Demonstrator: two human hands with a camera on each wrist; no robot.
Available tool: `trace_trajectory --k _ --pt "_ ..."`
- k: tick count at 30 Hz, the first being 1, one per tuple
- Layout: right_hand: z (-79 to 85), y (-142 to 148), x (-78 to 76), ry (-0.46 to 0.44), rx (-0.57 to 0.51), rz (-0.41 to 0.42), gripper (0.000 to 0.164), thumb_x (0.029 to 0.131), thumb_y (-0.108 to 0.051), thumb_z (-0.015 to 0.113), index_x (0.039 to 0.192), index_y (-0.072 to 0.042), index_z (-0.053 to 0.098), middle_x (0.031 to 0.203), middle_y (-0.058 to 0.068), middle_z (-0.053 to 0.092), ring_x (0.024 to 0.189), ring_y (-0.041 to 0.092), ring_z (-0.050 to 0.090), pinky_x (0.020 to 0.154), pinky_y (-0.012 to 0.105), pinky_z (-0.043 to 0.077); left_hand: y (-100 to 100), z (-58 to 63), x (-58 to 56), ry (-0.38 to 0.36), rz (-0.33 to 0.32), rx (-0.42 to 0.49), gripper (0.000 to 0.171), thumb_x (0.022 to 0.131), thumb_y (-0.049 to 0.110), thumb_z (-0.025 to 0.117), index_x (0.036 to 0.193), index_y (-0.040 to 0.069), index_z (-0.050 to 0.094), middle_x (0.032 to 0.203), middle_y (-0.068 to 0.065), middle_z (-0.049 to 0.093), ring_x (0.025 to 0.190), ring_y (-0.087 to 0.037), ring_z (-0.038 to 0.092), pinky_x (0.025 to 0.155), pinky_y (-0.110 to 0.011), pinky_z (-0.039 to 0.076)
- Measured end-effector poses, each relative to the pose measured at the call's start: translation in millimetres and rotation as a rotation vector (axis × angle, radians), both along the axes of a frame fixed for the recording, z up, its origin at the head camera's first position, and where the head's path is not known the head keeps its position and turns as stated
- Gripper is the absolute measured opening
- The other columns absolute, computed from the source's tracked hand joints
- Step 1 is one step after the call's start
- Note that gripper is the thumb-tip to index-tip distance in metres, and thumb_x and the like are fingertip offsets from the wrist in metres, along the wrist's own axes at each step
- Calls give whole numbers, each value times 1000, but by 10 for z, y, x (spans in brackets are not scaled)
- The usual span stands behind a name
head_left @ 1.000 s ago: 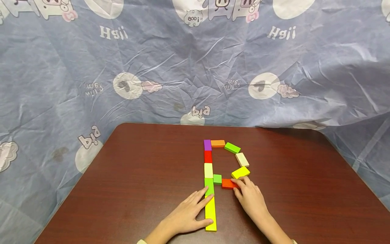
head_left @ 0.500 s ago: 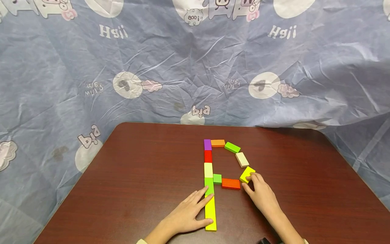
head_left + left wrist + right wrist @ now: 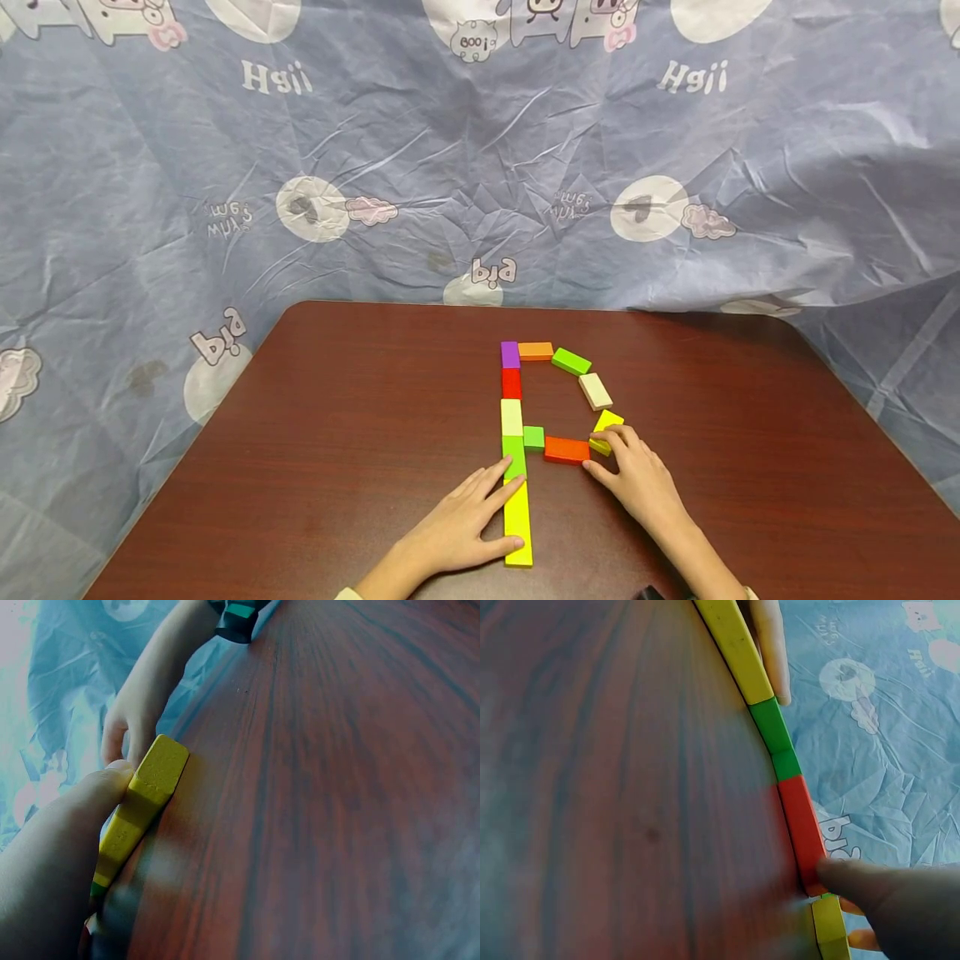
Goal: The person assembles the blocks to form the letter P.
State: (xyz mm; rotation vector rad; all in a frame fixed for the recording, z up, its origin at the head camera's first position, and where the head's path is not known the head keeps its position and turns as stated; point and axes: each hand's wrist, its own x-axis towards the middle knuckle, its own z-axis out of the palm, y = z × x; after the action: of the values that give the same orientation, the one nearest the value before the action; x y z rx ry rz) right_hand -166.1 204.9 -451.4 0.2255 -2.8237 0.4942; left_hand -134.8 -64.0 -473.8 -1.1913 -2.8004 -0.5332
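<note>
In the head view, my left hand (image 3: 461, 529) lies with spread fingers over the bottom of a straight column of wooden blocks. It touches the light-green block (image 3: 513, 448) and the long yellow strip (image 3: 517, 518). My right hand (image 3: 641, 482) has curled fingers over a short yellow block (image 3: 611, 418), partly hidden by them. Its thumb meets the right end of the orange-red block (image 3: 566, 450); the right wrist view confirms this contact, with the short yellow block (image 3: 830, 924) close beside. A small green block (image 3: 533, 437) joins the orange-red one to the column.
Above the left hand the column continues with cream (image 3: 512, 417), red (image 3: 511, 383) and purple (image 3: 510, 354) blocks. An orange block (image 3: 536, 352), a green block (image 3: 572, 362) and a cream block (image 3: 595, 391) curve rightward. The brown table (image 3: 360, 417) meets a blue printed cloth (image 3: 420, 167).
My right hand shifted right from the orange-red block to the short yellow block, turned it more upright, then brought it slightly left against the orange-red block's end. My left hand stayed put.
</note>
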Motion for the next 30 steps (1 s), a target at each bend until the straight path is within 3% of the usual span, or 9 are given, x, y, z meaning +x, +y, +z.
trace_trajectory --k 5,22,30 --pt "4 6 -38 18 -10 -12 35 75 -29 72 103 -10 61 109 10 55 85 31 58 71 49 48 8 6 -12 10 -2 -1 67 90 62 30 144 23 26 152 -5 20 135 -19 32 111 -37 29" --pt "-42 -49 -85 42 -74 -65 31 77 -27 71 102 -12 62 110 11 54 95 33 56 78 51 47 3 8 -30 17 -5 -1 68 89 62 32 144 22 27 152 -5 20 135 -21 32 110 -37 29" --pt "-66 -63 -70 50 -60 -92 29 77 -28 71 101 -14 63 109 8 55 95 32 57 75 50 46 0 -14 -9 25 -8 -3 67 89 61 31 144 23 27 152 -4 20 136 -18 30 110 -36 30"
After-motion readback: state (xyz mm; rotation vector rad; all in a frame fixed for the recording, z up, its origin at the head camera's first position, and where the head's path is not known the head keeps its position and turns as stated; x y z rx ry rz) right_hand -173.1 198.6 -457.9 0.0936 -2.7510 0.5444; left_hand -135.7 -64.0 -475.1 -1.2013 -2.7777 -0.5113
